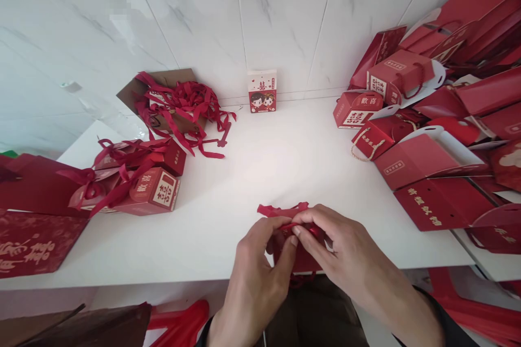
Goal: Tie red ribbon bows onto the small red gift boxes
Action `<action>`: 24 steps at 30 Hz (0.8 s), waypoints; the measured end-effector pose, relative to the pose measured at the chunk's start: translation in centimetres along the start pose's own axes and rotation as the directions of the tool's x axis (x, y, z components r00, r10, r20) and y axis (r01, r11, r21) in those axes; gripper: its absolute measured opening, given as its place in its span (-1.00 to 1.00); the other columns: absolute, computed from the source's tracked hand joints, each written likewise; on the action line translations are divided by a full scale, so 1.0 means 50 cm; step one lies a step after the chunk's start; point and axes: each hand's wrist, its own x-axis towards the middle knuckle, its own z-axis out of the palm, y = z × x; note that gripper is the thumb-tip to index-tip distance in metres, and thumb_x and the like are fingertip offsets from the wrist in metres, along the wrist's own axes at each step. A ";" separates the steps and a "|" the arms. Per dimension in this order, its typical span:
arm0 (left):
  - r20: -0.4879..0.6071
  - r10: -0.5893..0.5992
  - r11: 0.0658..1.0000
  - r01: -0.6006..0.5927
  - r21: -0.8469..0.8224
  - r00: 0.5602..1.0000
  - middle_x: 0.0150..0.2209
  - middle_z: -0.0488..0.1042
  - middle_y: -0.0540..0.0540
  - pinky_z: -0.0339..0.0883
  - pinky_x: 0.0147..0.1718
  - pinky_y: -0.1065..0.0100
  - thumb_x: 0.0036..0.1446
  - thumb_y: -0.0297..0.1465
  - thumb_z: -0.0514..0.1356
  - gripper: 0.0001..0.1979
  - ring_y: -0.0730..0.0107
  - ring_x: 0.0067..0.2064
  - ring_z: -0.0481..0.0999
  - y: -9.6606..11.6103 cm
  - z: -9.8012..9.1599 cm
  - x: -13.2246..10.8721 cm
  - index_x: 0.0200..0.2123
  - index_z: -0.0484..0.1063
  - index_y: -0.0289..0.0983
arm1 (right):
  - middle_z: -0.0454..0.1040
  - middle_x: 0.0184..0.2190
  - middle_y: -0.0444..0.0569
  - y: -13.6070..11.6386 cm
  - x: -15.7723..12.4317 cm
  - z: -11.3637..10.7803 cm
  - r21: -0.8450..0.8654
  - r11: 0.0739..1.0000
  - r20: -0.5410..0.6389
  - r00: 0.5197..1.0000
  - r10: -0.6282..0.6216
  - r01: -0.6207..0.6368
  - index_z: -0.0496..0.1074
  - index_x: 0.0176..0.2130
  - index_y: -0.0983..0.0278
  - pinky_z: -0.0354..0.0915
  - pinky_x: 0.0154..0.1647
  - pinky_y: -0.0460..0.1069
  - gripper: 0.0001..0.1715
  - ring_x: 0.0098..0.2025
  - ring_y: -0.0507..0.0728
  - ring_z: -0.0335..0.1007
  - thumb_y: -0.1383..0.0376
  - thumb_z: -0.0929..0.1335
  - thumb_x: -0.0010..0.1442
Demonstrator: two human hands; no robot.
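Near the front edge of the white table, my left hand (262, 265) and my right hand (344, 241) meet over a small red gift box (303, 260). Both are closed, thumbs and forefingers pinching a red ribbon (271, 210) at the top of this box. One ribbon end lies out past the far side of my fingers. My hands cover much of the box, and the exact shape of the ribbon between the fingertips is hidden.
A brown box (179, 77) of tangled red ribbons stands back left. Ribbon-tied red boxes (157, 190) sit left, beside a red gift bag (38, 244). A cartoon-printed box (262, 92) stands by the wall. Several red boxes (423, 157) pile up right. Red stools (179, 322) are below.
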 end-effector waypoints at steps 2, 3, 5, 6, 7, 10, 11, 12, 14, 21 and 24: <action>-0.050 -0.023 1.000 0.022 -0.022 0.998 -0.34 0.55 -0.02 0.26 -0.36 0.36 0.31 -0.35 0.16 -0.85 0.38 -0.37 0.38 -0.002 0.004 0.008 -0.20 0.55 -0.17 | 0.60 -0.24 -0.11 0.005 -0.003 -0.011 -0.046 0.998 -0.014 0.999 0.051 -0.051 0.42 -0.03 0.12 0.42 -0.35 -0.01 -0.81 -0.31 0.12 0.55 0.24 0.28 0.39; -0.073 -0.029 0.999 0.027 -0.034 0.997 -0.36 0.55 -0.01 0.26 -0.36 0.37 0.32 -0.34 0.16 -0.84 0.38 -0.37 0.37 -0.005 0.003 0.010 -0.23 0.55 -0.17 | 0.61 -0.24 -0.10 0.008 -0.005 -0.015 -0.074 0.994 -0.030 0.997 0.077 -0.079 0.40 0.03 0.12 0.42 -0.37 0.00 -0.76 -0.34 0.14 0.55 0.21 0.30 0.37; -0.127 -0.011 0.999 0.007 -0.035 0.992 -0.37 0.54 0.00 0.26 -0.36 0.37 0.31 -0.35 0.16 -0.85 0.38 -0.35 0.38 -0.011 0.001 0.011 -0.24 0.55 -0.16 | 0.62 -0.27 -0.09 0.017 -0.010 -0.021 -0.127 0.986 -0.071 0.992 0.103 -0.111 0.41 0.00 0.14 0.42 -0.40 0.02 -0.76 -0.39 0.15 0.55 0.17 0.30 0.35; -0.160 0.012 1.000 -0.015 -0.020 0.987 -0.35 0.55 0.00 0.27 -0.36 0.37 0.30 -0.36 0.17 -0.86 0.37 -0.34 0.38 -0.014 0.000 0.010 -0.23 0.56 -0.15 | 0.62 -0.28 -0.09 0.021 -0.012 -0.022 -0.149 0.983 -0.090 0.991 0.094 -0.107 0.42 -0.08 0.14 0.42 -0.39 0.03 -0.81 -0.40 0.16 0.55 0.17 0.28 0.36; -0.198 0.036 0.999 -0.035 0.004 0.979 -0.33 0.55 0.00 0.27 -0.35 0.37 0.30 -0.38 0.18 -0.86 0.37 -0.33 0.38 -0.017 0.000 0.009 -0.22 0.56 -0.14 | 0.61 -0.29 -0.09 0.026 -0.015 -0.023 -0.175 0.980 -0.110 0.991 0.078 -0.096 0.43 -0.15 0.14 0.43 -0.38 0.04 -0.83 -0.39 0.16 0.55 0.18 0.27 0.37; -0.305 0.130 0.988 -0.098 0.116 0.944 -0.30 0.56 -0.01 0.30 -0.32 0.36 0.27 -0.44 0.18 -0.85 0.35 -0.30 0.41 -0.025 0.001 0.006 -0.21 0.56 -0.12 | 0.55 -0.34 -0.09 0.037 -0.023 -0.021 -0.289 0.956 -0.159 0.987 -0.003 -0.043 0.44 -0.26 0.13 0.42 -0.36 0.07 -0.77 -0.36 0.18 0.54 0.23 0.23 0.39; -0.326 0.155 0.982 -0.111 0.150 0.933 -0.31 0.55 -0.01 0.30 -0.31 0.35 0.27 -0.44 0.18 -0.85 0.35 -0.31 0.42 -0.028 0.001 0.006 -0.21 0.56 -0.12 | 0.53 -0.36 -0.09 0.039 -0.026 -0.022 -0.332 0.943 -0.171 0.985 -0.031 -0.028 0.45 -0.27 0.13 0.42 -0.38 0.08 -0.76 -0.36 0.19 0.53 0.24 0.23 0.38; -0.341 0.176 0.977 -0.121 0.177 0.924 -0.32 0.55 -0.01 0.31 -0.31 0.34 0.27 -0.44 0.19 -0.86 0.34 -0.32 0.42 -0.030 0.001 0.007 -0.21 0.55 -0.12 | 0.50 -0.38 -0.09 0.040 -0.029 -0.022 -0.367 0.930 -0.181 0.982 -0.053 -0.018 0.47 -0.28 0.13 0.41 -0.40 0.08 -0.75 -0.38 0.19 0.52 0.23 0.24 0.38; -0.361 0.196 0.971 -0.128 0.203 0.912 -0.34 0.55 -0.01 0.32 -0.33 0.32 0.26 -0.42 0.21 -0.88 0.34 -0.34 0.43 -0.033 -0.001 0.008 -0.20 0.55 -0.13 | 0.49 -0.40 -0.09 0.038 -0.035 -0.026 -0.385 0.923 -0.184 0.980 -0.070 -0.007 0.48 -0.28 0.12 0.39 -0.44 0.06 -0.75 -0.41 0.18 0.51 0.21 0.25 0.39; -0.321 0.043 0.989 -0.086 -0.122 0.946 -0.29 0.57 -0.06 0.40 -0.25 0.33 0.27 -0.36 0.25 -0.93 0.28 -0.17 0.52 -0.008 -0.001 0.006 -0.24 0.56 -0.17 | 0.65 -0.32 -0.13 0.005 -0.034 -0.027 -0.167 0.986 -0.102 0.994 -0.040 0.022 0.46 -0.04 0.10 0.34 -0.63 -0.06 -0.80 -0.45 0.11 0.59 0.21 0.30 0.37; -0.284 -0.068 0.948 -0.027 -0.318 0.957 -0.25 0.58 -0.07 0.44 -0.19 0.33 0.23 -0.35 0.29 -0.93 0.25 -0.10 0.55 0.007 0.005 0.001 -0.23 0.57 -0.19 | 0.66 -0.29 -0.14 -0.007 -0.021 -0.011 -0.072 0.997 -0.064 0.997 -0.033 0.029 0.46 -0.04 0.10 0.36 -0.57 -0.07 -0.79 -0.40 0.11 0.61 0.26 0.30 0.36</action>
